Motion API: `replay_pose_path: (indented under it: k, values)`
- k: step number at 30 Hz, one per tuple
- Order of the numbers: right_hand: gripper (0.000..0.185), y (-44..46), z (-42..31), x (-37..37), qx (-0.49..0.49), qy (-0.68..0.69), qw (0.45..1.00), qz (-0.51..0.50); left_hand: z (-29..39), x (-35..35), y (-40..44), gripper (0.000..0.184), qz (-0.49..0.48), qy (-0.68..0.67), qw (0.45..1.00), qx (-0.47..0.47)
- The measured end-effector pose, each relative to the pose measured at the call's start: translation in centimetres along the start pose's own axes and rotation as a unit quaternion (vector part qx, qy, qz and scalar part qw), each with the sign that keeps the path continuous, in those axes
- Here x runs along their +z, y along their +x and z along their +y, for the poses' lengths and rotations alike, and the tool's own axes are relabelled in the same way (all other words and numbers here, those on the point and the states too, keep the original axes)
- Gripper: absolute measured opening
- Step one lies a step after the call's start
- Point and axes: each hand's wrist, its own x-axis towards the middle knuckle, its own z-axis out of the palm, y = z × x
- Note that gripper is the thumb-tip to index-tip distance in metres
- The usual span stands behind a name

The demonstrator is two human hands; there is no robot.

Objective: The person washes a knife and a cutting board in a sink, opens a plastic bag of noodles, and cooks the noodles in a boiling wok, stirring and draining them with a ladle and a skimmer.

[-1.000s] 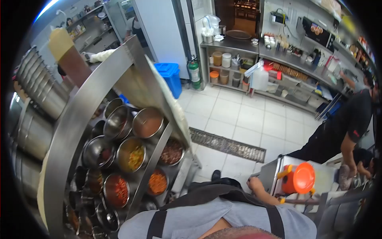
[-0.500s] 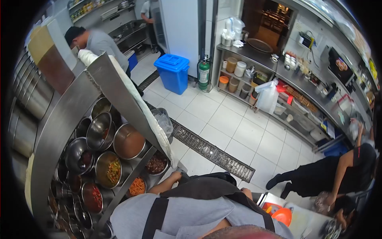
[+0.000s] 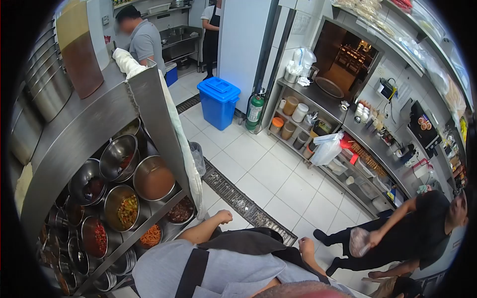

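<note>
My left hand (image 3: 224, 216) is held out in front of my apron, its fingers curled into a fist with nothing visible in them. It is beside the cloth-draped end of the steel counter. My right hand (image 3: 306, 245) hangs low by the apron's right side, fingers curled, with no object showing. Nearest my left arm are a bowl of shredded carrot (image 3: 150, 236) and a container of dark reddish chopped food (image 3: 180, 210). Beyond them stand a pot of brown sauce (image 3: 154, 185), a bowl of diced vegetables (image 3: 124, 208) and a bowl of chopped red pepper (image 3: 98, 239).
A floor drain grate (image 3: 243, 198) crosses the tiles ahead. A blue lidded bin (image 3: 217, 107) and a green cylinder (image 3: 255, 111) stand farther off. At right, a co-worker (image 3: 397, 228) carries a plastic bag (image 3: 358, 242). Another person (image 3: 144, 39) is at the back left.
My view and body have turned to the right. My left hand has come off the counter's end, and my right arm shows more. The co-worker at right has straightened up with the bag.
</note>
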Motion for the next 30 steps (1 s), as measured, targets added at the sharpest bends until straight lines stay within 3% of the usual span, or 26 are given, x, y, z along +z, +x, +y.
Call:
replay_pose_path:
  k: [2, 4, 9, 10, 11, 12, 14, 15, 17, 18, 19, 20, 21, 22, 23, 24, 25, 26, 27, 29, 30]
  values:
    - [0.025, -1.6, 0.0, 1.1, -0.025, -0.023, 0.999, 0.027, -0.6, 0.8, -0.5, 0.013, -0.030, -0.038, 0.998, -0.043]
    - [0.027, -4.2, -0.6, 2.0, 0.021, 0.027, 0.999, -0.022, -1.7, 2.2, -0.8, 0.011, -0.044, -0.074, 0.994, -0.064]
    - [0.025, -12.2, -5.2, 2.4, 0.043, 0.047, 0.995, -0.072, -2.4, 2.7, -1.2, 0.009, -0.076, -0.083, 0.994, -0.017]
    - [0.025, -13.1, -5.2, 3.2, 0.036, 0.058, 0.995, -0.075, -2.3, 2.1, 0.2, 0.011, -0.095, 0.048, 0.991, 0.082]
    - [0.024, -13.9, -5.1, 3.9, 0.028, 0.069, 0.994, -0.076, -0.5, 1.7, -0.8, 0.016, -0.029, -0.074, 0.995, 0.065]
    - [0.024, -14.7, -6.2, 3.3, 0.046, 0.078, 0.993, -0.072, 1.9, 0.9, -1.4, 0.020, 0.011, -0.114, 0.990, 0.081]
    - [0.025, -15.5, -9.8, -0.5, 0.096, 0.169, 0.979, -0.060, 7.5, -0.7, -1.6, 0.023, 0.064, -0.171, 0.957, 0.225]
    - [0.024, -15.4, -11.2, -2.9, 0.091, 0.194, 0.977, -0.017, 11.9, -2.2, -3.6, 0.022, 0.072, -0.217, 0.948, 0.221]
    - [0.021, -13.3, -11.2, -5.3, 0.051, 0.241, 0.966, 0.082, 20.7, -6.0, -8.9, 0.019, 0.086, -0.286, 0.891, 0.343]
    - [0.019, -13.9, -15.4, -11.5, 0.047, 0.347, 0.928, 0.128, 24.6, -7.4, -11.5, 0.019, 0.098, -0.324, 0.847, 0.409]
    - [0.018, -13.7, -16.3, -15.8, -0.064, 0.317, 0.923, 0.207, 28.2, -9.2, -14.5, 0.018, 0.109, -0.360, 0.799, 0.469]
    - [0.017, -14.4, -18.2, -20.7, -0.125, 0.367, 0.881, 0.271, 31.3, -11.1, -17.6, 0.017, 0.101, -0.376, 0.746, 0.540]
    - [0.018, -16.1, -20.3, -25.8, -0.186, 0.320, 0.863, 0.345, 33.8, -12.9, -20.3, 0.017, 0.113, -0.373, 0.689, 0.611]
    - [0.017, -18.3, -23.0, -30.4, -0.252, 0.282, 0.823, 0.423, 36.4, -14.8, -24.0, 0.021, 0.146, -0.346, 0.599, 0.707]
    - [0.013, -20.1, -24.5, -32.9, -0.294, 0.330, 0.750, 0.493, 38.1, -16.6, -26.8, 0.019, 0.128, -0.350, 0.499, 0.782]
    - [0.020, -21.7, -24.5, -36.2, -0.373, 0.167, 0.717, 0.566, 39.9, -18.7, -29.7, 0.022, 0.135, -0.301, 0.387, 0.861]
    - [0.027, -23.3, -24.8, -38.6, -0.468, 0.212, 0.683, 0.519, 40.5, -19.7, -32.8, 0.028, 0.145, -0.293, 0.299, 0.896]
    - [0.044, -24.7, -20.7, -38.7, -0.439, 0.327, 0.588, 0.595, 39.9, -21.2, -36.2, 0.024, 0.200, -0.202, 0.296, 0.912]
    - [0.043, -25.9, -27.2, -44.8, -0.729, 0.104, 0.608, 0.297, 38.7, -22.4, -39.0, 0.020, 0.251, -0.100, 0.285, 0.920]
    - [0.051, -27.9, -29.1, -45.6, -0.695, 0.007, 0.646, 0.317, 35.3, -22.3, -42.9, 0.016, 0.181, -0.233, 0.272, 0.916]
    - [0.051, -28.0, -29.6, -45.9, -0.693, -0.023, 0.650, 0.311, 33.9, -22.2, -44.1, 0.015, 0.221, -0.228, 0.258, 0.912]
